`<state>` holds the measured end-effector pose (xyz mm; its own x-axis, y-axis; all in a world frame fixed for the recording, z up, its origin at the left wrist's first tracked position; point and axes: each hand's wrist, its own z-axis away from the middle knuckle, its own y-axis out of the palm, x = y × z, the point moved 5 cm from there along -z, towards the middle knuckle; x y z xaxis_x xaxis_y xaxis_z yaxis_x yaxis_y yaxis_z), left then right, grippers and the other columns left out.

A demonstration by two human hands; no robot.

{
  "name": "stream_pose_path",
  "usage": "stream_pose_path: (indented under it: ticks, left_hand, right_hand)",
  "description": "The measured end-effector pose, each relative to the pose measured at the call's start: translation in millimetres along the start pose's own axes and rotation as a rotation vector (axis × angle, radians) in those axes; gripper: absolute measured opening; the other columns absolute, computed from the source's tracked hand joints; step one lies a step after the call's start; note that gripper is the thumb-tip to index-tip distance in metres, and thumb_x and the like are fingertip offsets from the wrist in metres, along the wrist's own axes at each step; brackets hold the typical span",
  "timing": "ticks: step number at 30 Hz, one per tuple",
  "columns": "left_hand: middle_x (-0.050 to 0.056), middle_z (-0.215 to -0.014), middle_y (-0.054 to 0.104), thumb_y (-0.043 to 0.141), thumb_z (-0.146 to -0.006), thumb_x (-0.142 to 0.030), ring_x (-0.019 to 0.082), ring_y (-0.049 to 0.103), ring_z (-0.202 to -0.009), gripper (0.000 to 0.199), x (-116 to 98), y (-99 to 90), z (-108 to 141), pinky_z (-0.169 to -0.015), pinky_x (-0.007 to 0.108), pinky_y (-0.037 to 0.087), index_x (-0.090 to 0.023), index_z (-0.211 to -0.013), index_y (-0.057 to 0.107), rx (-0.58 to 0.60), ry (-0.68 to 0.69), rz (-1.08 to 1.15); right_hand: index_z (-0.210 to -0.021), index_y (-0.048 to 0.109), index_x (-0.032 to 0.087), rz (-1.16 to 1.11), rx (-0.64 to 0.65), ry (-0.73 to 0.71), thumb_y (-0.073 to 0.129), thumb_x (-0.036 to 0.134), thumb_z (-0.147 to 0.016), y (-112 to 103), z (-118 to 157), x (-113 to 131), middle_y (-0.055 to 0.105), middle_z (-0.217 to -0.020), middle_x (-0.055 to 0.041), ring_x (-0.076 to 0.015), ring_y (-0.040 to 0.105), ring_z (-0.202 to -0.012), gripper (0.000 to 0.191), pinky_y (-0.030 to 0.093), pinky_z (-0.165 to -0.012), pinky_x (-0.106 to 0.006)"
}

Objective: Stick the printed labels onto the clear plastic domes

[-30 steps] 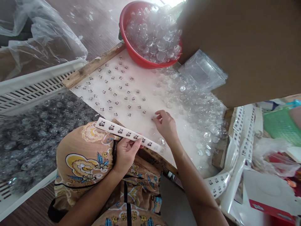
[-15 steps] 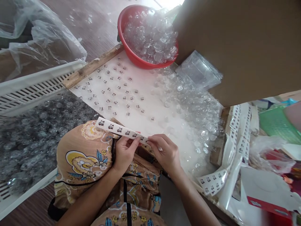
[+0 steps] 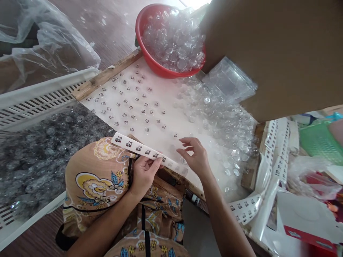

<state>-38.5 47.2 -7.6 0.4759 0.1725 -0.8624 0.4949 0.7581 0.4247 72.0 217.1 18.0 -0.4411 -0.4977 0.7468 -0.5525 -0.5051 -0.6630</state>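
Note:
My left hand [image 3: 146, 171] pinches a white strip of panda stickers [image 3: 138, 147] between thumb and fingers, above my lap. Several pandas show along the strip, and its right end looks bare. To the right, my right hand [image 3: 195, 155] hovers over the white board [image 3: 163, 103], thumb and fingers apart, with nothing visible between them. A panda-marked clear piece [image 3: 175, 135] lies just beyond its fingertips. More such pieces are spread over the board's left half, while unmarked clear round pieces [image 3: 227, 121] crowd its right side.
A red basin [image 3: 150, 59] heaped with clear pieces stands at the far edge. At left is a white slatted crate [image 3: 48, 84] full of dark-marked clear pieces. Clear plastic bags [image 3: 230, 78] lie near a brown cardboard panel [image 3: 281, 53]. Further sticker strips [image 3: 245, 208] hang at right.
My right hand has left the strip's right end and moved up and right over the board, its fingers parting. The left hand still holds the strip, nearly unmoved.

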Motion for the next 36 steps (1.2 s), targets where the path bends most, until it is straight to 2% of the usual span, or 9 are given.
stream_pose_path:
  ticks: [4, 8, 11, 13, 17, 21, 27, 32, 36]
  left_hand:
    - [0.003, -0.076, 0.074, 0.078, -0.075, -0.028, 0.014, 0.068, -0.066, 0.015, 1, -0.4, 1, -0.06, 0.023, 0.061, -0.015, -0.082, 0.075, 0.002, -0.003, -0.002]
    - [0.003, -0.08, 0.074, 0.076, -0.077, -0.027, 0.014, 0.068, -0.067, 0.014, 3, -1.2, 1, -0.06, 0.023, 0.06, -0.016, -0.086, 0.076, 0.013, 0.005, -0.006]
    - [0.003, -0.08, 0.074, 0.076, -0.078, -0.027, 0.013, 0.068, -0.066, 0.016, 4, -1.3, 1, -0.06, 0.021, 0.06, -0.016, -0.089, 0.076, 0.023, 0.014, -0.004]
    - [0.003, -0.079, 0.074, 0.076, -0.077, -0.027, 0.013, 0.067, -0.065, 0.016, 4, -1.2, 0, -0.059, 0.021, 0.059, -0.016, -0.089, 0.077, 0.024, 0.018, -0.006]
    - [0.004, -0.079, 0.074, 0.076, -0.076, -0.026, 0.013, 0.068, -0.064, 0.016, 2, -0.9, 0, -0.059, 0.021, 0.059, -0.016, -0.088, 0.076, 0.013, 0.016, -0.014]
    - [0.004, -0.079, 0.074, 0.077, -0.075, -0.028, 0.014, 0.068, -0.066, 0.015, 0, 0.3, 0, -0.059, 0.023, 0.06, -0.016, -0.084, 0.076, 0.019, 0.012, -0.003]
    - [0.003, -0.079, 0.074, 0.077, -0.076, -0.027, 0.013, 0.067, -0.066, 0.014, 2, -0.4, 1, -0.06, 0.022, 0.06, -0.016, -0.084, 0.075, 0.019, 0.016, 0.004]
    - [0.003, -0.08, 0.075, 0.077, -0.076, -0.028, 0.013, 0.068, -0.067, 0.014, 5, -0.8, 1, -0.06, 0.023, 0.061, -0.016, -0.085, 0.076, 0.021, 0.0, 0.003]
    - [0.003, -0.079, 0.075, 0.078, -0.076, -0.03, 0.014, 0.068, -0.067, 0.017, 4, -0.8, 1, -0.059, 0.022, 0.06, -0.016, -0.086, 0.076, 0.013, -0.007, -0.004]
  right_hand:
    - [-0.117, 0.062, 0.025, 0.087, 0.201, -0.21, 0.063, 0.027, -0.088, 19, 1, 7, 0.066, -0.103, -0.0077, -0.0223, 0.064, -0.092, 0.029, 0.056, -0.081, -0.041]
    - [-0.117, 0.061, 0.025, 0.109, 0.146, -0.228, 0.062, 0.027, -0.089, 14, -1, 10, 0.065, -0.105, -0.0085, -0.0235, 0.062, -0.096, 0.029, 0.056, -0.079, -0.041]
    - [-0.107, 0.065, 0.025, 0.051, 0.025, -0.118, 0.063, 0.03, -0.087, 2, -1, 10, 0.062, -0.108, -0.009, -0.022, 0.061, -0.095, 0.021, 0.056, -0.073, -0.036]
    - [-0.095, 0.066, 0.023, -0.032, 0.003, 0.001, 0.063, 0.033, -0.086, 0, -1, 7, 0.064, -0.099, -0.0072, -0.0197, 0.062, -0.087, 0.014, 0.054, -0.07, -0.034]
    - [-0.079, 0.064, 0.02, -0.187, 0.173, 0.233, 0.065, 0.04, -0.081, 14, -1, -3, 0.062, -0.069, -0.0013, -0.014, 0.054, -0.06, 0.02, 0.044, -0.055, -0.027]
    - [-0.078, 0.063, 0.019, -0.173, 0.217, 0.3, 0.066, 0.043, -0.078, 22, -3, -10, 0.061, -0.065, -0.0007, -0.013, 0.049, -0.057, 0.024, 0.039, -0.052, -0.026]
    - [-0.078, 0.064, 0.02, -0.036, 0.21, 0.236, 0.062, 0.034, -0.08, 27, -5, -7, 0.061, -0.067, -0.0004, -0.0142, 0.052, -0.06, 0.015, 0.043, -0.058, -0.027]
    - [-0.083, 0.067, 0.02, 0.187, 0.07, 0.047, 0.057, 0.026, -0.083, 28, -13, 7, 0.062, -0.09, -0.0062, -0.0151, 0.057, -0.067, 0.011, 0.047, -0.069, -0.031]
    - [-0.105, 0.063, 0.021, 0.168, 0.04, 0.044, 0.056, 0.022, -0.084, 28, -20, 8, 0.066, -0.088, -0.0049, -0.0171, 0.062, -0.07, 0.023, 0.05, -0.071, -0.032]
